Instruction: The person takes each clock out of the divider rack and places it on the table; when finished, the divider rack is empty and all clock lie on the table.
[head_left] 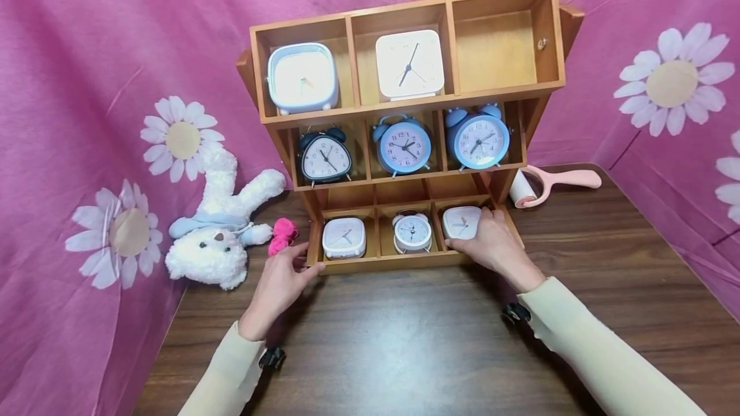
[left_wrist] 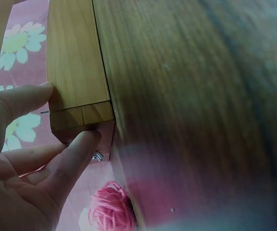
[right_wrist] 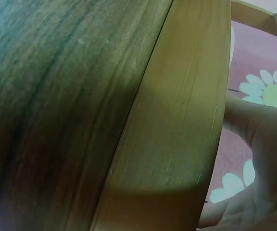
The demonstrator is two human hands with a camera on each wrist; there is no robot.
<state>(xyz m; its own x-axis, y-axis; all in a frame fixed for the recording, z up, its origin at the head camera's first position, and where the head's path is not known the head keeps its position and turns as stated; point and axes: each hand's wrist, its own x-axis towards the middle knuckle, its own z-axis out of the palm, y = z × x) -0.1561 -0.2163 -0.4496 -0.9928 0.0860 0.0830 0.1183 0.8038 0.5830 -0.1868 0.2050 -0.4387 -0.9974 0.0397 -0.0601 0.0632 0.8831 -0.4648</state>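
A wooden display shelf (head_left: 405, 266) with three tiers of compartments stands on the table. My left hand (head_left: 279, 284) grips its front left bottom corner; the left wrist view shows thumb and fingers on either side of the wood. In the bottom right compartment, my right hand (head_left: 496, 244) holds a white rounded-square clock (head_left: 462, 222), with the thumb along its lower edge. The right wrist view shows that hand reaching behind the front board (right_wrist: 177, 110), which hides most of the clock. Next to it sit a white twin-bell alarm clock (head_left: 412, 234) and another white rounded-square clock (head_left: 344, 238).
Several clocks, including a blue alarm clock (head_left: 478, 140), fill the upper tiers; the top right compartment (head_left: 497, 43) holds none. A white teddy bear (head_left: 211, 252) and pink yarn (head_left: 282, 236) lie left. A pink lint roller (head_left: 555, 180) lies right. Pink flowered cloth hangs behind.
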